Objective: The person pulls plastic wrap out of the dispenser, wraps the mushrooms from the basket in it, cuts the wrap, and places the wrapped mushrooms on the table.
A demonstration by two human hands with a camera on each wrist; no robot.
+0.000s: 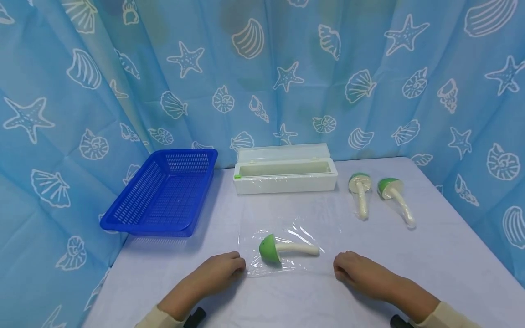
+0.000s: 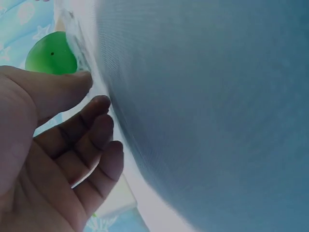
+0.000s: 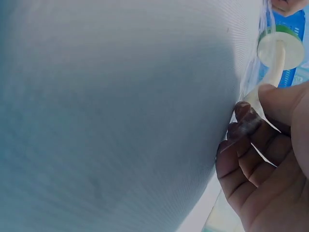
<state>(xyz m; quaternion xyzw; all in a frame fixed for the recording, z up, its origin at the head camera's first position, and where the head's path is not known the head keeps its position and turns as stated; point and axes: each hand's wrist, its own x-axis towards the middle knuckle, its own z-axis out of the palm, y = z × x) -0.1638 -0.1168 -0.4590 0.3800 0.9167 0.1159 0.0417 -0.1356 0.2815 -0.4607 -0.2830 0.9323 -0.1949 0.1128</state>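
Note:
A toy mushroom [image 1: 268,249] with a green cap and white stem lies on its side on a sheet of clear plastic film [image 1: 299,230] on the table. My left hand [image 1: 221,271] rests at the film's left front corner; in the left wrist view its thumb and loosely bent fingers are apart, with the green cap [image 2: 50,55] beyond. At the film's right side is my right hand [image 1: 365,275], near the stem's end. Its wrist view shows a gap between thumb and bent fingers, and a translucent strip of film [image 3: 246,126] across the fingertips.
A white lidded box [image 1: 287,184], its lid raised, stands at the back. Left of it sits a blue plastic basket [image 1: 193,200]. Two more green-capped mushrooms [image 1: 362,196], covered in clear film, lie at the back right. A patterned blue curtain [image 1: 303,105] hangs behind the table.

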